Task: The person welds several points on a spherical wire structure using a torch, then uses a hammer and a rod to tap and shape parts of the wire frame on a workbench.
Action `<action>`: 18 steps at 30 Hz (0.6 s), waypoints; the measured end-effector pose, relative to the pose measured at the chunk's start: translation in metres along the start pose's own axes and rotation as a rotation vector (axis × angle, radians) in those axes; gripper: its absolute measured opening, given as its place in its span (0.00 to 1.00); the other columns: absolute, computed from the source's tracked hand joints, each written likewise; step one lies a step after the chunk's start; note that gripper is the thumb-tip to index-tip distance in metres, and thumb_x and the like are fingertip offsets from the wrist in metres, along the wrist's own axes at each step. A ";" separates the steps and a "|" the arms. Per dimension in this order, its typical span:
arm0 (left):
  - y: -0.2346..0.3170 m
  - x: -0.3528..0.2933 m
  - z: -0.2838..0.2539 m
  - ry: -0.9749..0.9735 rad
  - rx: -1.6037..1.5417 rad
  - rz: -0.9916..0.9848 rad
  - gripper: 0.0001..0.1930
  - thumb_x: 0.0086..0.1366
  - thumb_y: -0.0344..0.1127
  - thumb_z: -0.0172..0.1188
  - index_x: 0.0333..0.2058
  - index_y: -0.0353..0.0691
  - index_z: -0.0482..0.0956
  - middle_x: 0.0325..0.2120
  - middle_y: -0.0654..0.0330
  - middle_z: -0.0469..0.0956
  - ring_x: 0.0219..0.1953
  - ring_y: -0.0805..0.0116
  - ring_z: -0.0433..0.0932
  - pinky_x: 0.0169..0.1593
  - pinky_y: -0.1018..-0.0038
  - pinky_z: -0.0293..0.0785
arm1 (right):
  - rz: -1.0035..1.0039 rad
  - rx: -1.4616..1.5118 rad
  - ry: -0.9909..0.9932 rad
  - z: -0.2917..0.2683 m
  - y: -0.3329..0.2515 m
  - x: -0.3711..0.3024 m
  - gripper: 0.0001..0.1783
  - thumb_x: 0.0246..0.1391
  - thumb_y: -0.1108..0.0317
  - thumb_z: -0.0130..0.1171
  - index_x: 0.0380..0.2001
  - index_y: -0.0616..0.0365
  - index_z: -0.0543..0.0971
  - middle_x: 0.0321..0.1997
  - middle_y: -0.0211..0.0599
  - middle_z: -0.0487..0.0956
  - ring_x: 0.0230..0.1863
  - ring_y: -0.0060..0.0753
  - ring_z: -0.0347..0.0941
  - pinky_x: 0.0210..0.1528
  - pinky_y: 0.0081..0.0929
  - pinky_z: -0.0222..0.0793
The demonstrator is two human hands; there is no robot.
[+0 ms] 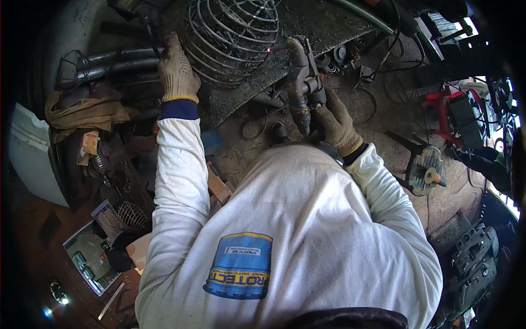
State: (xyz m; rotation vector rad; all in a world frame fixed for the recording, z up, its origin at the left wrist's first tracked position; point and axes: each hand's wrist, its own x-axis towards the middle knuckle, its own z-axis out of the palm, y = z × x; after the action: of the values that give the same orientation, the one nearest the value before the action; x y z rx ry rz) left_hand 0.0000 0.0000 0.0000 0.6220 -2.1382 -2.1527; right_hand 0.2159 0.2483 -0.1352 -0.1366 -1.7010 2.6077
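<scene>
A round cage of bent metal rods (233, 38) rests on a dark, debris-strewn metal work surface (230, 104). One small spot on its right side glows red. Beside the cage's left edge is my left hand (179, 74) in a knitted glove, its fingers closed near a dark tool-like shaft (149, 27); what they grip is hidden. My right hand (338, 123), also gloved, is wrapped round a worn grey-brown hand tool (298, 82) with a metal lever-like part. That tool stands right of the cage, apart from it; its exact kind I cannot make out.
Metal pipes (118, 61) and a brown cloth (90, 112) lie at the left. Round metal parts (338, 54) and loose cables are beyond my right hand. A green stool-like object (427, 170) and a red stand (440, 112) are on the right. Machine castings (474, 263) lie lower right.
</scene>
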 end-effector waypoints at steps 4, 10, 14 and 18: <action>0.002 -0.002 -0.002 -0.101 -0.030 0.032 0.28 0.68 0.54 0.60 0.59 0.40 0.74 0.52 0.53 0.79 0.48 0.61 0.81 0.48 0.66 0.79 | -0.058 -0.146 -0.030 0.006 -0.016 -0.007 0.19 0.66 0.63 0.57 0.54 0.64 0.74 0.35 0.32 0.77 0.26 0.18 0.74 0.25 0.18 0.72; 0.012 -0.022 0.008 -0.124 -0.122 -0.040 0.26 0.69 0.50 0.59 0.58 0.38 0.74 0.50 0.54 0.80 0.45 0.62 0.82 0.45 0.67 0.80 | -0.052 -0.181 -0.113 -0.036 0.051 -0.005 0.22 0.69 0.59 0.53 0.58 0.62 0.72 0.40 0.34 0.78 0.35 0.23 0.76 0.35 0.28 0.76; 0.000 -0.007 0.012 -0.194 -0.139 -0.002 0.25 0.70 0.48 0.58 0.58 0.37 0.74 0.48 0.55 0.81 0.44 0.62 0.83 0.43 0.67 0.81 | -0.159 -0.360 -0.098 -0.033 0.035 -0.008 0.25 0.70 0.59 0.50 0.63 0.63 0.69 0.52 0.41 0.78 0.48 0.34 0.77 0.46 0.35 0.76; 0.002 -0.006 0.004 -0.163 -0.146 -0.011 0.25 0.71 0.47 0.58 0.59 0.37 0.73 0.51 0.55 0.80 0.47 0.62 0.82 0.45 0.67 0.81 | -0.214 -0.475 0.018 -0.006 -0.004 -0.016 0.27 0.70 0.58 0.49 0.64 0.64 0.68 0.58 0.47 0.77 0.53 0.41 0.78 0.51 0.36 0.75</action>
State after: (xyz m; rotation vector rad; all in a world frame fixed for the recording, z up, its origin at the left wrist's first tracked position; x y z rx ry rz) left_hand 0.0037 0.0058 0.0029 0.4627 -2.0290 -2.4156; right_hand 0.2320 0.2541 -0.1325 0.0152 -2.1591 2.0116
